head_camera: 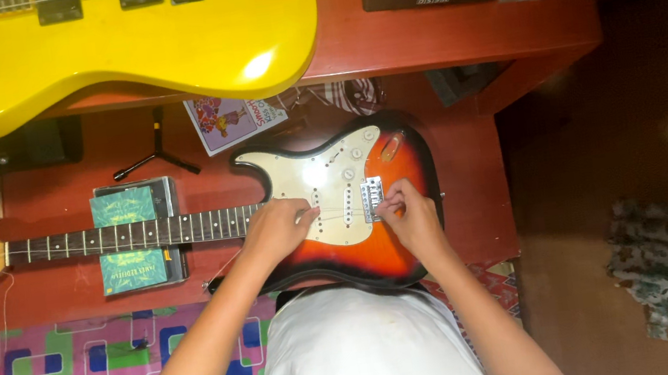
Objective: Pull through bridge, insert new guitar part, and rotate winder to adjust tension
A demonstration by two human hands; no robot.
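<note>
Right hand pinches at the bridge of the sunburst electric guitar; left hand rests curled on its strings, grip contents indeterminate. The guitar lies near the red table's right edge. 2 guitars total: 1 yellow guitar on the upper shelf. 1 green box sits under the neck.

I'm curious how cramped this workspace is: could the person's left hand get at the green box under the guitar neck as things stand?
Probably yes. The left hand rests on the sunburst guitar near its neck, and the green box lies further along it. The neck crosses the box's middle, but both ends stick out uncovered.
</note>
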